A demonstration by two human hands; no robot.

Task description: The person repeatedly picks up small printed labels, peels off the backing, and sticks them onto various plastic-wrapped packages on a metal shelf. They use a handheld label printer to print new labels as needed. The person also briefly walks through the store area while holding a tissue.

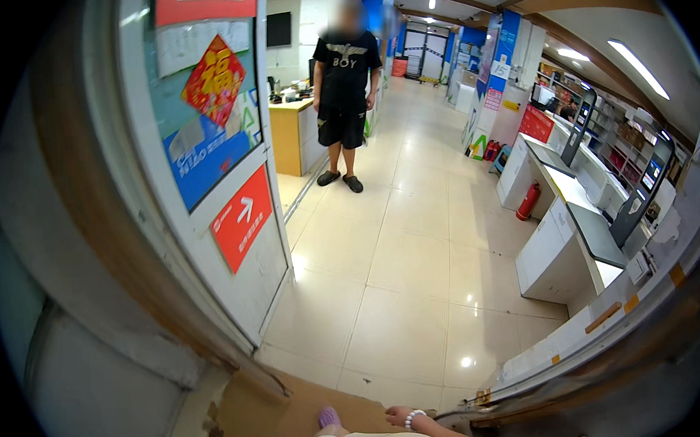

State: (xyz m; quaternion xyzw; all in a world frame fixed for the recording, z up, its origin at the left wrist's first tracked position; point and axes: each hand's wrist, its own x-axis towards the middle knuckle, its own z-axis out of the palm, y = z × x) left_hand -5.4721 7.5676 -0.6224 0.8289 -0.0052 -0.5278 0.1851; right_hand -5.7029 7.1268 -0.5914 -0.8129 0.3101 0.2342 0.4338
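Only the head view to go on here. Just one hand [397,415] can be seen, at the very bottom edge, with a white bead bracelet [413,418] on the wrist. It's taken to be the right one, since the forearm comes in from the lower right. How far the fingers are curled can't be told, and nothing can be made out in its grasp. The left hand isn't in the picture at all.

The hand is right at the end of a metal rail [536,371], next to the edge of a cardboard sheet [274,419] laid on the threshold. A small purple thing [328,417] sits on that sheet, possibly a shoe tip.

What could go wrong:
- **Pinched fingers:** they could get caught if the postered door [208,251] is swung while the hand is that low at the rail.
- **Sliding cardboard:** the sheet could easily slip on the glossy tiled floor [403,295] if weight is put on it.
- **Someone tripping:** the person [344,83] standing further down the aisle could trip if the doorway is walked through.
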